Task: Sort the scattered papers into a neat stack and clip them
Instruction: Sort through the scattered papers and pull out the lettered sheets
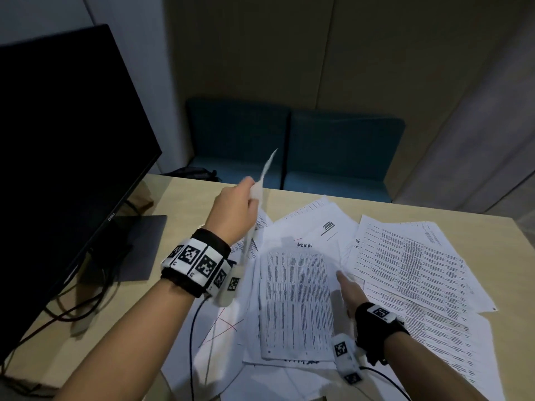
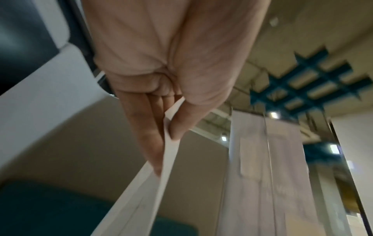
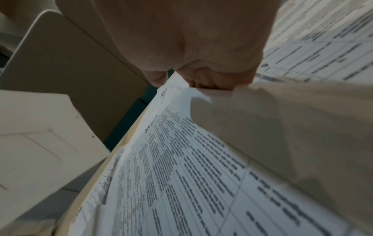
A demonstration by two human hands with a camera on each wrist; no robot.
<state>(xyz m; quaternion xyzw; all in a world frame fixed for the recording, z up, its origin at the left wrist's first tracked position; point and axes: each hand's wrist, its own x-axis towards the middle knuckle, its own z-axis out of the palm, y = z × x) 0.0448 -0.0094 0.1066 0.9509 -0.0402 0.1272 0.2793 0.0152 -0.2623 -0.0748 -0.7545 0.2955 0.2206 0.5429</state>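
Several printed sheets lie scattered and overlapping across the beige table [image 1: 185, 204]. A sheet marked "ADMIN" [image 1: 295, 299] lies on top in the middle, and a dense text sheet marked "H.R." [image 1: 411, 261] lies to its right. My left hand [image 1: 252, 195] is raised above the pile's left side and pinches a few white sheets [image 1: 265, 175] between thumb and fingers [image 2: 177, 127], edge-on to the head view. My right hand [image 1: 343, 280] is at the ADMIN sheet's [image 3: 181, 175] right edge. Its thumb and curled fingers [image 3: 206, 83] pinch that edge, and a blank flap [image 3: 282, 135] curls up beside it.
A black monitor [image 1: 58, 154] stands at the left on a flat dark base [image 1: 136, 247], with cables [image 1: 72, 308] trailing over the table. Teal seats [image 1: 289, 146] stand beyond the far table edge. A thin black cable [image 1: 191, 342] runs down from my left wrist.
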